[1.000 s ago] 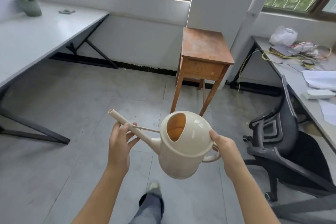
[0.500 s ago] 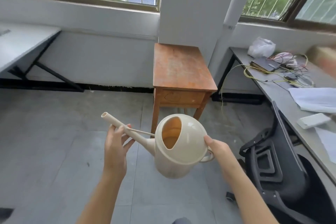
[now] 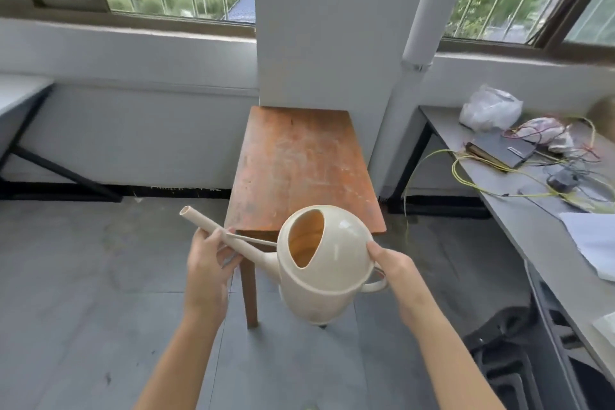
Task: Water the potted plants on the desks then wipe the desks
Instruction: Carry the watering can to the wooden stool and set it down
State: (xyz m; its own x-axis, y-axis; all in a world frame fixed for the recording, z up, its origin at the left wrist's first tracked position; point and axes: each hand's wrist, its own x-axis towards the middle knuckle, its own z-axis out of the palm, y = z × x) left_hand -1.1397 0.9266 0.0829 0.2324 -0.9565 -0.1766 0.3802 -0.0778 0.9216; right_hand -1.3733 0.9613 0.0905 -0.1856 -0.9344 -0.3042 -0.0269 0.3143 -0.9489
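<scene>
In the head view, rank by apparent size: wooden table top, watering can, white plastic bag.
1. wooden table top
2. watering can, close to the camera, so likely flattered
3. white plastic bag, farthest away

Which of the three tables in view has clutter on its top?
The grey desk at the right, strewn with cables, papers and a plastic bag. The wooden table is bare; the left desk barely shows.

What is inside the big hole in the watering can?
Through the opening of the watering can only its orange-lit inner wall shows. The bottom is hidden by the can's own body, so water cannot be confirmed. The left hand holds the spout, the right hand the handle.
</scene>
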